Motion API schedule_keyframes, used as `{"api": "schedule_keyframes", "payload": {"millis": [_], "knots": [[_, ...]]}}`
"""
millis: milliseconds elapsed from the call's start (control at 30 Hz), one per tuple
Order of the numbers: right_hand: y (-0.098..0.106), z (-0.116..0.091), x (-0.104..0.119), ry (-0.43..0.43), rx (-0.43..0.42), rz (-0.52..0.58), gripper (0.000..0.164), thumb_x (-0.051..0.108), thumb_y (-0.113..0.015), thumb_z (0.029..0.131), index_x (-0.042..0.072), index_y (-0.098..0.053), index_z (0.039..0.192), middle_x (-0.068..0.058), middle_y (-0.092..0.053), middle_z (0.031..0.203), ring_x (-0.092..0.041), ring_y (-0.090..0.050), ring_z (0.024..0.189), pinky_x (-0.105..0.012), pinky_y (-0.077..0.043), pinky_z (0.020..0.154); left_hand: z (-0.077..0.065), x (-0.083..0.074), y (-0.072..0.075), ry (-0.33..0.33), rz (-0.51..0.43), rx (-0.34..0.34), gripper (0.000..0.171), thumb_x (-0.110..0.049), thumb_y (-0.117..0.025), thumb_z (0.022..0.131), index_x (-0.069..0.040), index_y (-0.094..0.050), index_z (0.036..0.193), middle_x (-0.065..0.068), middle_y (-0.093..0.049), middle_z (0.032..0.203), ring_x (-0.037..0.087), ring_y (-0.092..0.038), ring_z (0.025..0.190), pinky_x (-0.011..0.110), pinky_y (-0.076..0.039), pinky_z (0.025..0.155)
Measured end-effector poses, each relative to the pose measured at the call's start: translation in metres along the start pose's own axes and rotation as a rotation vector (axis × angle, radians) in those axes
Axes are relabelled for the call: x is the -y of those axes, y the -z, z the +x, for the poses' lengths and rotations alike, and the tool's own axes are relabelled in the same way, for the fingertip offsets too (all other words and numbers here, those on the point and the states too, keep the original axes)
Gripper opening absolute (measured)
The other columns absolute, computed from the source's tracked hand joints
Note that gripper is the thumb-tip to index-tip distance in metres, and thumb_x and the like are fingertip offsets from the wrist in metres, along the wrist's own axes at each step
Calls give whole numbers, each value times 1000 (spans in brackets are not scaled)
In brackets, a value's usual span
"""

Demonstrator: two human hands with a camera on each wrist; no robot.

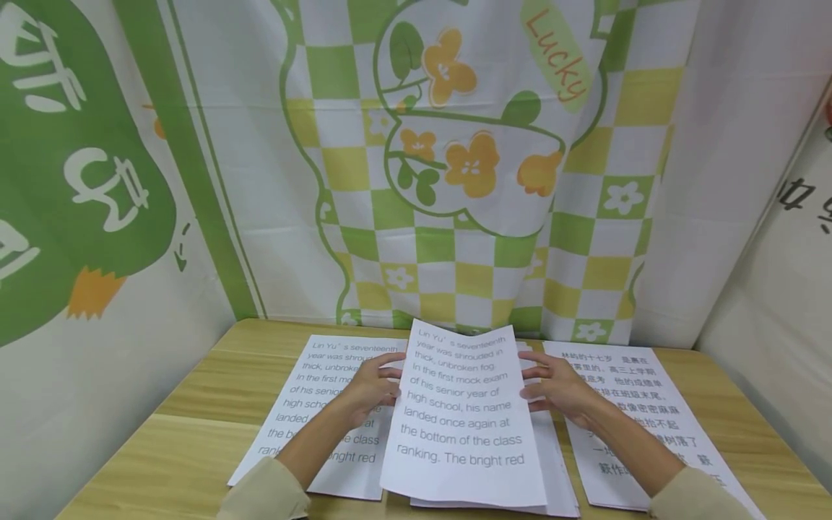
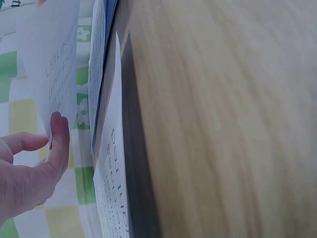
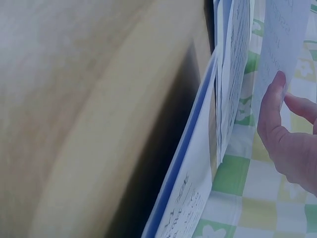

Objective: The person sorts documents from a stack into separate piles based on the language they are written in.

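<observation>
L hand (image 1: 367, 393) and R hand (image 1: 562, 391) pinch the English-text printed sheet (image 1: 464, 415) at its 9 and 3 o'clock edges, over the middle paper stack (image 1: 557, 473), approx. 6 o'clock in head view. Prob. v. light, bendy, easily creased; best held gently by side edges.

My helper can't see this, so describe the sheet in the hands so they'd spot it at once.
Start at the wooden table in front of the checkered curtain. Between the English page on the left and the Chinese page on the right is the sheet, printed in English. Unlike those two on the table, it's held up, its sides pinched by the left hand and right hand.
</observation>
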State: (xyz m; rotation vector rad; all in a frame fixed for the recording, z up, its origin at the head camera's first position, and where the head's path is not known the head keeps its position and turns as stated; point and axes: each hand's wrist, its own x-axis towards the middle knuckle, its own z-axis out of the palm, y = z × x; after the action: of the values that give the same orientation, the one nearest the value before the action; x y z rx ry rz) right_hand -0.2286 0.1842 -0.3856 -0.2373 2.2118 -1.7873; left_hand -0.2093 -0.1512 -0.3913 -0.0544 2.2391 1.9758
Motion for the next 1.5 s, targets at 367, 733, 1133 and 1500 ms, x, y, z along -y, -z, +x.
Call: {"api": "schedule_keyframes", "payload": {"millis": [367,733,1133,1500], "knots": [[-11,4,5,26,58,33,81,-14,-64,86,-6,-29,158,-27,-58,129,-25,-70,95,-39,-64,78,-5,1,14,14,9,-18,77,19,-57,78,-1,-48,152,21,-64,124,27,-69,96,34,-61,76],[-26,11,7,46,106,74,81,-15,-62,85,-7,-27,158,-24,-59,124,-24,-69,92,-37,-64,73,-11,4,27,24,42,-58,73,17,-57,82,-1,-47,152,21,-63,124,26,-67,97,30,-58,72],[-44,19,12,11,103,78,82,-18,-62,84,-4,-30,158,-26,-58,129,-26,-71,91,-42,-66,74,-16,7,41,35,56,-91,70,16,-55,84,-1,-47,152,23,-63,126,27,-68,99,34,-60,77],[-60,27,14,8,91,78,81,-18,-63,84,-5,-32,158,-27,-59,127,-27,-71,91,-42,-66,72,-19,11,56,50,51,-100,68,13,-53,89,-3,-44,154,23,-62,129,26,-67,99,32,-59,75]]}}
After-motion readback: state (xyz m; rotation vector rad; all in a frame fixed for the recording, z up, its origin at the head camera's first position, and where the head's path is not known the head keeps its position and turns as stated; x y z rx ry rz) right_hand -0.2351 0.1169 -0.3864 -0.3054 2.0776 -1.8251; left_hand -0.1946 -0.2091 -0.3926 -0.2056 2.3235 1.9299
